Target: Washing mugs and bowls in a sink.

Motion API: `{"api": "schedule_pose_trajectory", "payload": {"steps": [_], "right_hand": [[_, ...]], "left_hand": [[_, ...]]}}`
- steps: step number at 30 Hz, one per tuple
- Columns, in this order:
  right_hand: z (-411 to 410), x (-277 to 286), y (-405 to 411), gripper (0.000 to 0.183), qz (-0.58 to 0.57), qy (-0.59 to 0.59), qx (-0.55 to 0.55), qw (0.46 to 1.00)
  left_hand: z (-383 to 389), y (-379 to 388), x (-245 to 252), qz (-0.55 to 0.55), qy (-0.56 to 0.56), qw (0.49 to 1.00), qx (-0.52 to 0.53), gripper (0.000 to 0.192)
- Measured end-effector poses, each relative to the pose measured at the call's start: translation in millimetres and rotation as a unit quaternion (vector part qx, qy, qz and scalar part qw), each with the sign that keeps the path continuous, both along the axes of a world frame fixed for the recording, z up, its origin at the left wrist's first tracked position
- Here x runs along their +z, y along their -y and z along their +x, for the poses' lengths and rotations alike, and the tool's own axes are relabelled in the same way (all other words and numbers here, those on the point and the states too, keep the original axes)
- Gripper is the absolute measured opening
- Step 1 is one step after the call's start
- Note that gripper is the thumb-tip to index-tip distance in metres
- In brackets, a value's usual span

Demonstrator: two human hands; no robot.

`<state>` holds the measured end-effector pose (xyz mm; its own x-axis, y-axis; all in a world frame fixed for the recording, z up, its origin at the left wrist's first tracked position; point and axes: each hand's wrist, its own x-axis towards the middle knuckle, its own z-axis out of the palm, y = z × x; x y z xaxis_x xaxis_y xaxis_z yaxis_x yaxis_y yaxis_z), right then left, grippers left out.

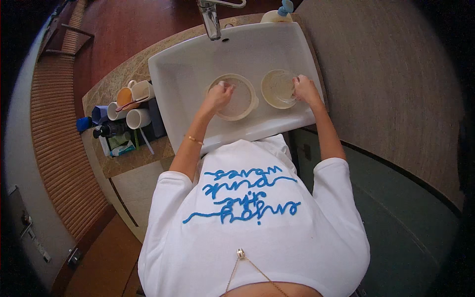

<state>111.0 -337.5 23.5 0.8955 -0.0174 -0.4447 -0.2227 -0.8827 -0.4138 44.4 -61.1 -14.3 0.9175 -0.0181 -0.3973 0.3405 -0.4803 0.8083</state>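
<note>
A wide white sink basin point(185, 111) lies before me, holding two round pale vessels. My left hand point(220, 95) is over the left part of the larger round container point(241, 100), its fingers bent together near a bit of white stuff that may be foam. Whether it grips anything is unclear. At the right, my right hand point(305, 88) pinches something clear and thin, perhaps plastic film or a clear lid, at the right edge of a smaller pale bowl point(272, 89). The clear thing point(287, 87) reaches over the bowl's inside.
A chrome faucet point(212, 22) stands at the basin's far edge, and a soap pump bottle point(277, 15) at the far right corner. White cups point(138, 118), a dark pump bottle point(111, 130) and tubes point(123, 148) crowd the stone counter point(159, 150) on the left.
</note>
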Motion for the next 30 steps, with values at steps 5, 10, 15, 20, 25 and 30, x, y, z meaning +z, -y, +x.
{"api": "schedule_pose_trajectory", "payload": {"steps": [5, 10, 15, 20, 25, 30], "right_hand": [[0, -22, -1, 0.033, -0.024, -0.053, 0.061, 0.996], [-4, -7, -12, 0.03, -0.124, 0.036, 0.123, 0.984], [-12, 23, -38, 0.03, -0.166, 0.078, 0.093, 0.979], [-23, 7, -94, 0.022, 0.134, 0.052, 0.211, 0.967], [-42, -63, -157, 0.026, 0.03, -0.082, 0.358, 0.93], [-37, -46, -189, 0.031, 0.231, -0.221, 0.319, 0.892]], "left_hand": [[20, 19, -2, 0.068, -0.218, 0.968, -0.102, 0.047], [10, 19, -26, -0.023, -0.203, 0.975, -0.085, 0.047], [6, 14, -47, -0.159, -0.103, 0.976, 0.106, 0.044], [1, 15, -18, -0.076, -0.17, 0.982, -0.028, 0.03], [-6, -27, 33, -0.052, -0.026, 0.994, 0.096, 0.033], [-19, -49, 14, 0.192, 0.161, 0.955, 0.161, 0.04]]}}
